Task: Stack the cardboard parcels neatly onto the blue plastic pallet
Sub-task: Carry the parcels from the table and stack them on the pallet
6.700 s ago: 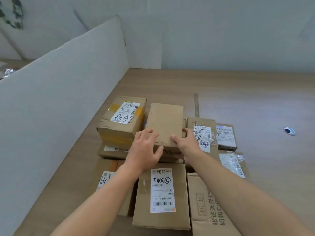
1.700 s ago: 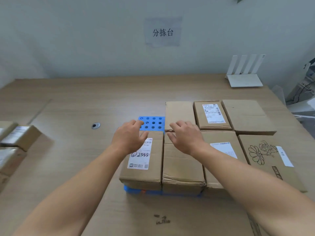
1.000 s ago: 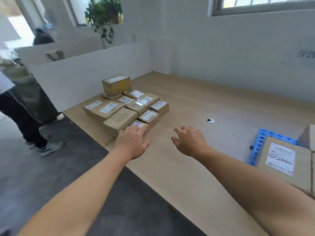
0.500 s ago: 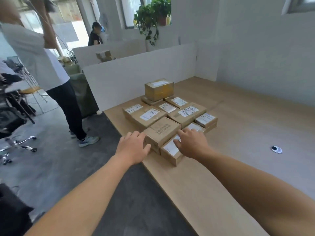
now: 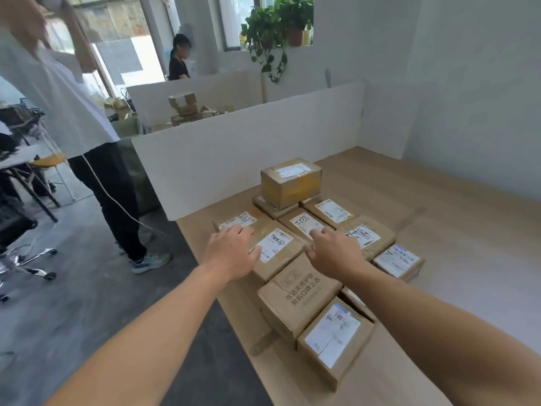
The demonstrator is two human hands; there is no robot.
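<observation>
Several cardboard parcels lie in a cluster on the wooden table (image 5: 439,218). My left hand (image 5: 231,253) hovers with spread fingers over the left side of a parcel with a handwritten white label (image 5: 275,244). My right hand (image 5: 333,250) reaches over that parcel's right side, fingers apart, near a parcel marked with numbers (image 5: 304,224). Neither hand holds anything. A taller taped parcel (image 5: 291,183) stands on others at the back. A parcel with printed characters (image 5: 298,294) and a small labelled one (image 5: 333,335) lie nearest me. The blue pallet is out of view.
A white partition board (image 5: 248,148) stands along the table's far left edge. A person in a white shirt (image 5: 73,112) stands on the grey floor to the left, near an office chair base (image 5: 23,259). Another person and a hanging plant (image 5: 275,27) are further back.
I turned from the pallet stack to the loose parcels. In the last half second both hands moved forward over the parcel with the handwritten label.
</observation>
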